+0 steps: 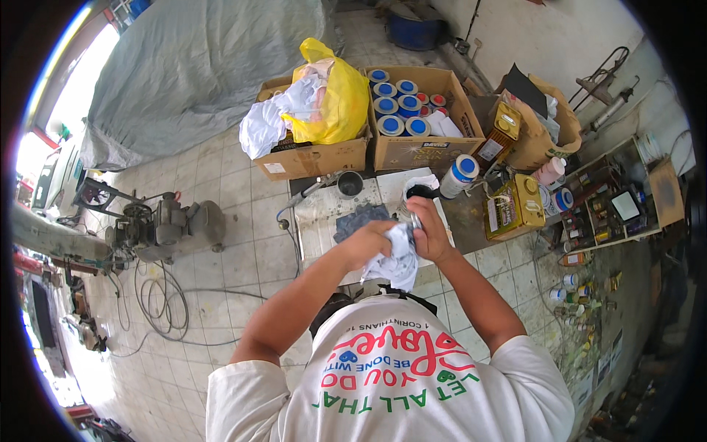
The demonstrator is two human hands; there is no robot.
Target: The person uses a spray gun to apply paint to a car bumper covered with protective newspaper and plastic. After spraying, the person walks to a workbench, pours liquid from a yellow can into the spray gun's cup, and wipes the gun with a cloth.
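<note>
My left hand (370, 241) is closed on a crumpled white cloth (400, 258) with dark smudges. Close beside it, my right hand (431, 232) grips a small shiny metallic piece against the cloth; its kind is hard to make out. Just beyond the right hand stands a container with black contents (421, 191). A dark grey crumpled cloth (361, 219) lies on the stained cardboard sheet (313, 228) ahead of my left hand. Farther back on the cardboard are a dark metal cup (350, 184) and what looks like a spray gun (313, 188) with a hose.
Behind stand a cardboard box of blue-lidded cans (427, 155) and a box with a yellow plastic bag (331, 110). A white can (460, 177) and yellow rectangular tins (515, 208) are at right. An air compressor (166, 225) and coiled hose (166, 302) occupy the left floor.
</note>
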